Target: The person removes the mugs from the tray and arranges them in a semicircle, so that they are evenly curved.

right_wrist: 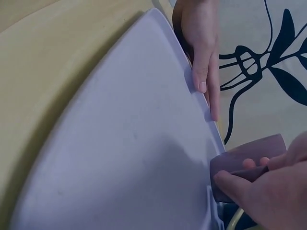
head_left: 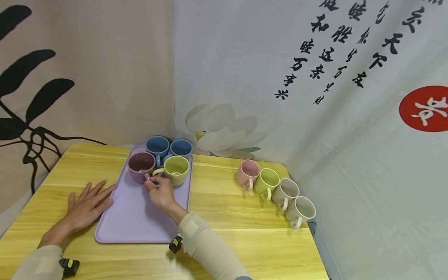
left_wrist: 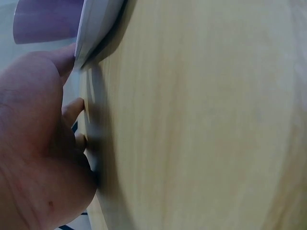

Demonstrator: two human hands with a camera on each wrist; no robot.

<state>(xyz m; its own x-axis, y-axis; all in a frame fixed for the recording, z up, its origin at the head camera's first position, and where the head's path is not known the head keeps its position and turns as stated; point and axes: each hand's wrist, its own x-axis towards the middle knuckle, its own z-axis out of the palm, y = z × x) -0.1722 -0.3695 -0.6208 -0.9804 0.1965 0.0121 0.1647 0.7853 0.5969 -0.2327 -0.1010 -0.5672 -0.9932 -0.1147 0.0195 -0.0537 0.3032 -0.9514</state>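
My right hand point(head_left: 162, 192) pinches the handle of a dark mauve mug point(head_left: 141, 165) at the left side of a lilac tray point(head_left: 140, 221). In the right wrist view, thumb and fingers close on that handle beside the mug's wall point(right_wrist: 249, 148). A yellow mug point(head_left: 176, 171) stands just right of the mauve one, and two blue mugs point(head_left: 157, 146) stand behind them on the tray. My left hand point(head_left: 84, 210) lies with spread, straight fingers on the table, its fingertips touching the tray's left edge. The left wrist view shows this hand point(left_wrist: 38, 143) beside the tray's rim.
On the right of the wooden table point(head_left: 224, 237), a pink mug point(head_left: 248, 173), a light green mug point(head_left: 267, 181) and two off-white mugs point(head_left: 300, 212) form a slanting row near the right edge. Printed cloth point(head_left: 224, 70) hangs behind the table.
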